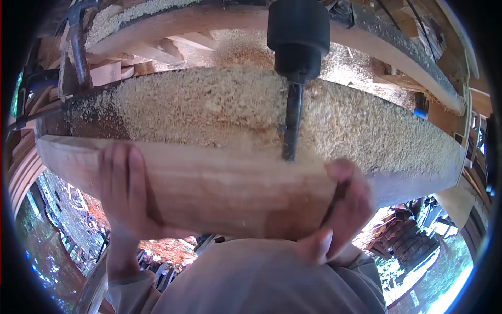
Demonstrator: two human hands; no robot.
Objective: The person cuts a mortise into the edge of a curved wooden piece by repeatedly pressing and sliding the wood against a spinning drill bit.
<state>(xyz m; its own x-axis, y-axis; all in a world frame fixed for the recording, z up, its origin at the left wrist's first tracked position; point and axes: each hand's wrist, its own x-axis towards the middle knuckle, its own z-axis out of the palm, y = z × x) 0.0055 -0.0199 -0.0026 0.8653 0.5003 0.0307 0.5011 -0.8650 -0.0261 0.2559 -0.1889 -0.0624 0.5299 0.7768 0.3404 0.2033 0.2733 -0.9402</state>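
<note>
A thick, pale wooden board [230, 191] lies across the front of a sawdust-covered work table [413, 180]. My left hand [125, 188] is closed around the board's left part, fingers flat over its face and thumb along the lower edge. At the right end, my right hand [348, 209] grips the board, fingers curled at the upper corner and thumb low down; it is slightly blurred. A dark drill chuck [298, 39] hangs above the table, and its long bit [292, 123] reaches down to the board's back edge. The bit's tip is hidden behind the board.
Wood shavings [209, 99] are heaped over the table behind the board. A curved wooden beam [397, 49] arches across the back. To the left stands a metal clamp [78, 52]. Wood scraps [413, 240] and reddish shavings [170, 251] lie on the ground below.
</note>
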